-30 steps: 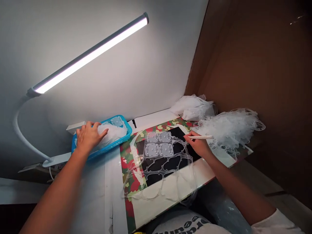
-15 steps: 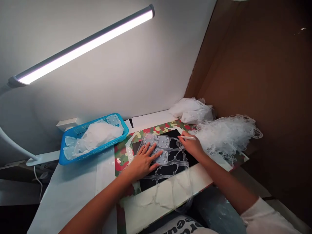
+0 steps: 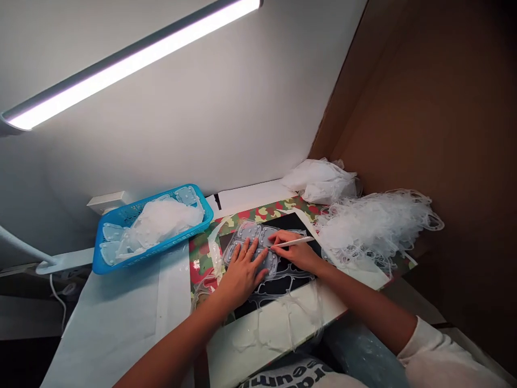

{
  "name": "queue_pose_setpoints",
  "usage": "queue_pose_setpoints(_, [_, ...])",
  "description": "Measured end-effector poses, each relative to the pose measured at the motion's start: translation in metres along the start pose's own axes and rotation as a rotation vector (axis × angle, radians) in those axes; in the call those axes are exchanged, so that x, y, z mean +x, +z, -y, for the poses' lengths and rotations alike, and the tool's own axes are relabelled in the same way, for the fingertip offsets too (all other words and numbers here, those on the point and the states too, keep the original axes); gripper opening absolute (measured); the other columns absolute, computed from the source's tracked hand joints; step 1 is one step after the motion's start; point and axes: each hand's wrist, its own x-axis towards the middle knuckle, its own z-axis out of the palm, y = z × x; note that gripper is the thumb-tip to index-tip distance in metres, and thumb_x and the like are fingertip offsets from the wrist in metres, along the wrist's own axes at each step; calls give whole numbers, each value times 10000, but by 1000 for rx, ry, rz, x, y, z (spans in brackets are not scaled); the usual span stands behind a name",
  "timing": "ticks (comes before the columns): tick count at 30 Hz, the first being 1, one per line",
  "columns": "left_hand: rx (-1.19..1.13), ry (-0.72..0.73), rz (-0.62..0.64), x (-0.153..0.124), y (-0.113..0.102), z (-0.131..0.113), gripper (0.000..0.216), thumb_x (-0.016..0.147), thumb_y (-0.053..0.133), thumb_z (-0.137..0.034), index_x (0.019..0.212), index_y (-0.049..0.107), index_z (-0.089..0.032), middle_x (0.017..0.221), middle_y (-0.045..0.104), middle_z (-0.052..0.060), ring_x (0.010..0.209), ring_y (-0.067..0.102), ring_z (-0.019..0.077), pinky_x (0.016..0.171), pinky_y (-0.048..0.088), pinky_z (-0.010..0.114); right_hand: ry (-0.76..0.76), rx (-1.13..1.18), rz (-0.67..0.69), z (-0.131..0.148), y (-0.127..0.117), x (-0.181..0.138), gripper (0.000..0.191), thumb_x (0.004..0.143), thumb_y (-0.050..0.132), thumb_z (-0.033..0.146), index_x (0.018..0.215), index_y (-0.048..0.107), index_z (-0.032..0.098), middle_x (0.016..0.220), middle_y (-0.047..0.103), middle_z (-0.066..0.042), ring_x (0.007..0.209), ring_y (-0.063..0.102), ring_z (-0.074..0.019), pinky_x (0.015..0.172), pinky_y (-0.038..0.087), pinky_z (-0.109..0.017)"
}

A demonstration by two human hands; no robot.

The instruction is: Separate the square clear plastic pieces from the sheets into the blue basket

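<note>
Left hand (image 3: 242, 269), fingers spread flat, pins clear molded sheet (image 3: 258, 249) steady; right hand (image 3: 297, 254) fingers pinch white stick (image 3: 293, 242) to pick at it.

Open room lies over the bare white tabletop (image 3: 121, 318) left of the camouflage board (image 3: 202, 258). A blue basket (image 3: 117, 261) blocks the far left, a heap of clear trimmings (image 3: 375, 226) the right (brown cardboard wall (image 3: 424, 134) just behind), and a lamp bar (image 3: 133, 59) hangs overhead.

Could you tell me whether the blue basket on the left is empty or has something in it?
It has something in it: the blue basket holds a heap of translucent white pieces, rising above its rim.
</note>
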Motion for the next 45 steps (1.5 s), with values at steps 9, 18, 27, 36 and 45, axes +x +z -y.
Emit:
queue_pose_setpoints(9, [-45, -21, 15, 0, -4, -3, 486, 958, 490, -390, 1425, 453, -259, 1577, 278, 161, 1455, 244, 342, 1140, 267, 568, -14, -63, 2, 5, 1, 2, 79, 860, 586, 230, 789, 619, 221, 924, 691, -28, 888, 634, -191, 800, 469, -307])
queue_pose_setpoints(18, [-113, -44, -23, -1, 1, -5, 436, 944, 514, -373, 1372, 495, -294, 1624, 144, 120, 1470, 152, 389, 1136, 244, 598, -211, -242, 81, -6, 8, -2, 171, 918, 524, 268, 1008, 664, 229, 1029, 717, -91, 1016, 632, -262, 938, 471, -424])
queue_pose_setpoints(27, [-111, -115, -36, 11, 7, -10, 392, 937, 524, -379, 1317, 529, -286, 1621, 141, 121, 1455, 149, 442, 1111, 244, 635, 246, 63, -811, -54, -82, 33, 284, 773, 640, 419, 648, 487, 215, 694, 670, -22, 714, 655, -201, 693, 560, -351])
queue_pose_setpoints(36, [-921, -350, -189, 30, -30, -12, 412, 956, 479, -378, 1342, 489, -233, 1557, 329, 130, 1469, 213, 321, 1166, 202, 572, 280, 762, -520, 2, -72, 21, 420, 623, 833, 414, 653, 463, 218, 807, 714, 9, 727, 693, -159, 719, 605, -325])
queue_pose_setpoints(45, [-2309, -571, -7, 14, -82, -14, 574, 971, 362, -542, 1344, 498, -127, 1222, 650, 176, 1064, 666, 251, 960, 517, 433, 361, 907, -135, 57, -19, -6, 364, 716, 795, 409, 698, 493, 206, 875, 731, -11, 795, 704, -159, 709, 594, -289])
